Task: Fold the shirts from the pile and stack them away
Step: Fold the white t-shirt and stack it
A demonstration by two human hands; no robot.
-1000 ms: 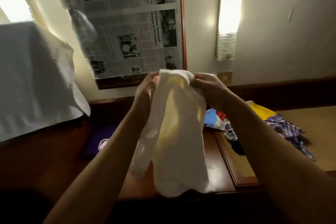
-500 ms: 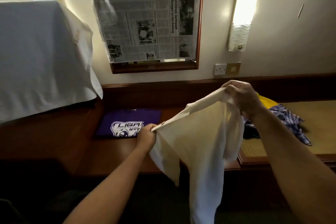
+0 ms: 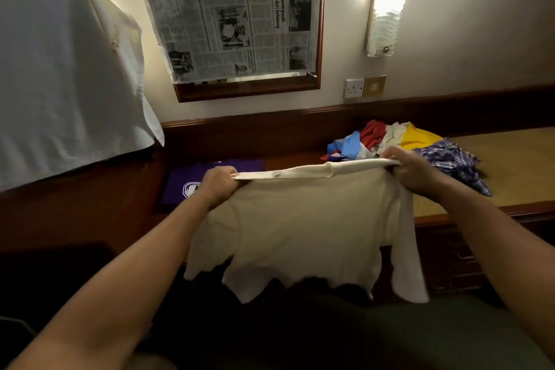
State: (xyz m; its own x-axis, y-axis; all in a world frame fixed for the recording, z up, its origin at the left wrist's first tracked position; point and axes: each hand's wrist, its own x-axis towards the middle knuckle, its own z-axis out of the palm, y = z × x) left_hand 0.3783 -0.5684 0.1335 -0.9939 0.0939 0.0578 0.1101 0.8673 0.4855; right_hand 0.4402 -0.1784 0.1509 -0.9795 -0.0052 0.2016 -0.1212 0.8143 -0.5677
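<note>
A cream-white shirt (image 3: 300, 219) hangs stretched wide in front of me, above the near edge of the dark wooden desk (image 3: 288, 159). My left hand (image 3: 219, 185) grips its top edge at the left end. At the right end my right hand (image 3: 411, 168) grips the same edge, and a sleeve dangles below it. Behind my left hand a folded purple shirt (image 3: 186, 180) with a white logo lies flat on the desk, partly hidden. The pile of unfolded shirts (image 3: 399, 141), red, blue, yellow and plaid, sits at the back right.
A large white cloth (image 3: 66, 75) drapes over something tall at the left. On the wall hang a wood-framed panel covered with newspaper (image 3: 237, 18), a lit lamp (image 3: 386, 6) and a socket (image 3: 354, 88). A tan woven surface (image 3: 516, 165) extends to the right.
My hands have drawn apart and levelled out, spreading the cream shirt from a bunched, slanted hold into a wide horizontal one. The view has tilted down, revealing the pile.
</note>
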